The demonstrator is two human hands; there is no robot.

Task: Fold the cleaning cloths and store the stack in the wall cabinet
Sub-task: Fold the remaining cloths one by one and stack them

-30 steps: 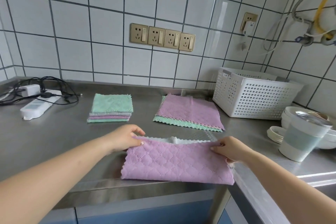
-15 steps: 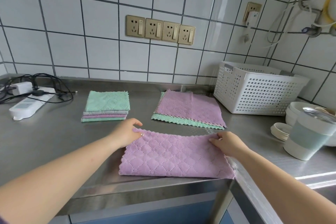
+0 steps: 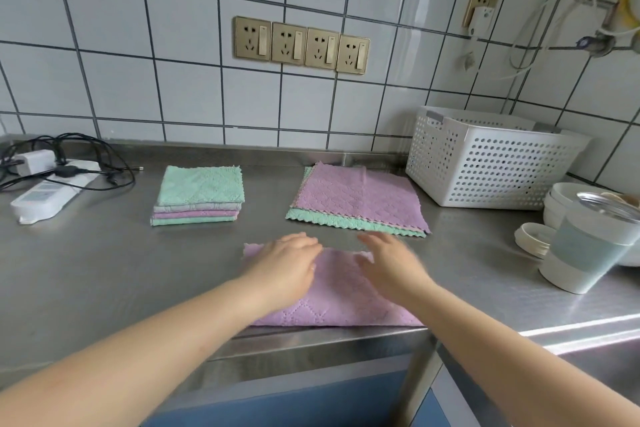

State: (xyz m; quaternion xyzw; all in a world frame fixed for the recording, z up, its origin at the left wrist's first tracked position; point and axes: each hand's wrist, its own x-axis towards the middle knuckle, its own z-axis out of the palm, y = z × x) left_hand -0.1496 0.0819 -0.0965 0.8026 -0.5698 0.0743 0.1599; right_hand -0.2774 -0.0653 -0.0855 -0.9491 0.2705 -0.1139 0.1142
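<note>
A pink quilted cloth (image 3: 341,302), folded in half, lies at the front edge of the steel counter (image 3: 104,270). My left hand (image 3: 287,263) rests flat on its left part, fingers spread. Blurred by motion, my right hand (image 3: 391,263) is flat over its right part. Behind on the left sits a neat stack of folded cloths (image 3: 199,196) with a green one on top. Behind on the right lies a pile of unfolded cloths (image 3: 360,201), pink on top, green beneath. No wall cabinet is in view.
A white perforated basket (image 3: 485,163) stands at the back right. White bowls, a lid and a lidded cup (image 3: 588,246) crowd the right end. A power strip (image 3: 48,194) with tangled black cables lies at the far left. Wall sockets (image 3: 301,45) sit above the counter.
The cloth's near half has been folded over the far edge. Both hands let go of its corners and moved inward onto its middle, now lying flat.
</note>
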